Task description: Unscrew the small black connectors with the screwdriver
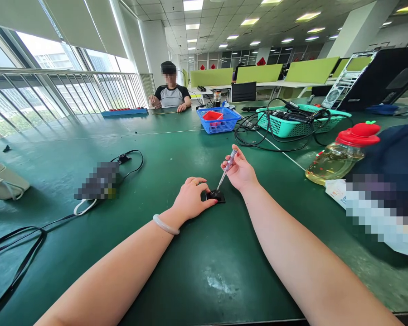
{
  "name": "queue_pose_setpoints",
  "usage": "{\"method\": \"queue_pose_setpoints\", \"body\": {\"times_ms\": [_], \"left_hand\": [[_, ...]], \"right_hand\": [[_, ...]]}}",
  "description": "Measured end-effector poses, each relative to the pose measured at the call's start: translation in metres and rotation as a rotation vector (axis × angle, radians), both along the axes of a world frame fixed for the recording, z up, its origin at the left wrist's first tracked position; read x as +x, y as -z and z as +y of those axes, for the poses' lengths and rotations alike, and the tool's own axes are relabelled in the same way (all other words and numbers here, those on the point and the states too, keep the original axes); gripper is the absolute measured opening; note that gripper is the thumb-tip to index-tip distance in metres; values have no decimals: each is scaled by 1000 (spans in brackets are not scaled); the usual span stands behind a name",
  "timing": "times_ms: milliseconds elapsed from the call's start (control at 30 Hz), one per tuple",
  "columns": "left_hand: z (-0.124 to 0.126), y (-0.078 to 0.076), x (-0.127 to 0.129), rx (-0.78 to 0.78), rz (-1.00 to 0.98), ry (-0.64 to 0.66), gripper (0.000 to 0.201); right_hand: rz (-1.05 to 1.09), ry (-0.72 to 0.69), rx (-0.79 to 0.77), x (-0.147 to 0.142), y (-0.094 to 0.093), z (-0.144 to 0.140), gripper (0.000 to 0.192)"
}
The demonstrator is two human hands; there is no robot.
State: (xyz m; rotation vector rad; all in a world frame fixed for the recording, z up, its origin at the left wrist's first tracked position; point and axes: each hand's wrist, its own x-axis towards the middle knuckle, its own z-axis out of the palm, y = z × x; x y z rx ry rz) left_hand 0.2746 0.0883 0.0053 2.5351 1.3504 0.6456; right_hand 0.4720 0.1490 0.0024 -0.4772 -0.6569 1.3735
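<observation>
A small flat black part with a raised round piece lies on the green table, a little beyond its middle front. My left hand, with a pale bangle at the wrist, pinches the part's left side between thumb and fingers. In my right hand is a screwdriver with a clear handle, held at a slant. Its thin metal shaft points down to the left, and the tip meets the top of the black part. Whether a screw sits under the tip is too small to tell.
On the green table stand a blue basket holding a red tray and a teal basket of black cables. A red-lidded bottle is at right. A cabled black device lies left. Across the table sits a person.
</observation>
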Motion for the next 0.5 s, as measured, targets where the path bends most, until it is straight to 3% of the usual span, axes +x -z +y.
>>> {"method": "queue_pose_setpoints", "body": {"times_ms": [333,500], "left_hand": [[0,0,0,3,1,6,25],[0,1,0,12,5,-1,25]], "right_hand": [[-33,-35,35,-1,-5,-3,19],[-71,-168,108,-5,-16,-8,24]]}}
